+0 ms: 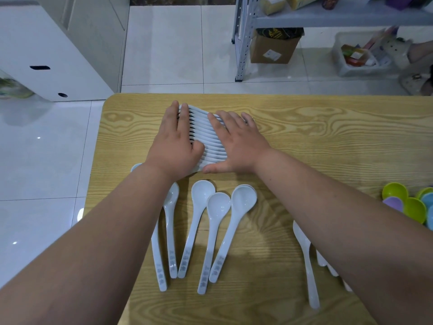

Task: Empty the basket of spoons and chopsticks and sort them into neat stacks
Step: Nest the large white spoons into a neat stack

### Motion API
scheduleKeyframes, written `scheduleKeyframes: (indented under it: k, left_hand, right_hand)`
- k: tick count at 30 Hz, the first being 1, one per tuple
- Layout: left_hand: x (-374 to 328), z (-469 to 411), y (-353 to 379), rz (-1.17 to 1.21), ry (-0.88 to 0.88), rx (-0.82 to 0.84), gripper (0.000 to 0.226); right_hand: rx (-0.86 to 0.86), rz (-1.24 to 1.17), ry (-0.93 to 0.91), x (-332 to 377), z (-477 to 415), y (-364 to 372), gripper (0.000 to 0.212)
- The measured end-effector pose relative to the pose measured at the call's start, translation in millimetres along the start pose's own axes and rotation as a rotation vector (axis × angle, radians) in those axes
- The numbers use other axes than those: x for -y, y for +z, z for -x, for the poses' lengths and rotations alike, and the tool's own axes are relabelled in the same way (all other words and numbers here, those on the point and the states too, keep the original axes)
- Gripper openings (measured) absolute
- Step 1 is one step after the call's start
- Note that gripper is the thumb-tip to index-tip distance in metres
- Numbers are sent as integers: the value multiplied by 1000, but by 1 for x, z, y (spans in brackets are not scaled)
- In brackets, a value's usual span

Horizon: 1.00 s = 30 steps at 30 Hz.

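Note:
A nested row of several white soup spoons lies on the wooden table, near its far edge. My left hand lies flat against the row's left side and my right hand lies flat on its right side, fingers straight, pressing the row between them. Closer to me, several loose long-handled white spoons lie side by side, bowls pointing away. More white spoons show partly under my right forearm. No basket or chopsticks are in view.
Small coloured spoons or bowls, green, purple and blue, sit at the table's right edge. Beyond the table is white tiled floor, a white cabinet at left, and a metal shelf with a cardboard box at the back.

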State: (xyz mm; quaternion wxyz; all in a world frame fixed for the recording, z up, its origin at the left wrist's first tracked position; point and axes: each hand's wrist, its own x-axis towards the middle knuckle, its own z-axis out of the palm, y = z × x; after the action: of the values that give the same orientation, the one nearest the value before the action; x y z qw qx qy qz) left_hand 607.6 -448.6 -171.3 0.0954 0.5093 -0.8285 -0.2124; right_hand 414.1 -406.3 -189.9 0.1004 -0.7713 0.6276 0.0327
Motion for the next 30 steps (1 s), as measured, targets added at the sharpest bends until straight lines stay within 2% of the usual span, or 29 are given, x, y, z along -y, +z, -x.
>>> scheduleKeyframes:
  k: [4,9,16,21,26,30]
  left_hand:
    - [1,4,-3,-6,21,-3,92]
    - [-1,2,-10,-26,-11,-25,74]
    - [1,-2,-12,-78,-8,-15,78]
    - [4,-5,-13,-56,-22,-11,77]
    - [4,-6,-18,-74,-19,-20,74]
    - [3,-3,-28,-238,81,-56,65]
  right_hand:
    - [37,-63,0,-2,1,-5,126]
    - [-27,-124,30,-4,-4,-5,105]
    - [-32,-174,47,-11,-19,-13,97]
    - [-31,-266,48,-15,-31,-24,75]
    - [5,-248,53,-16,-36,-28,76]
    - [43,-212,47,-19,-38,-36,75]
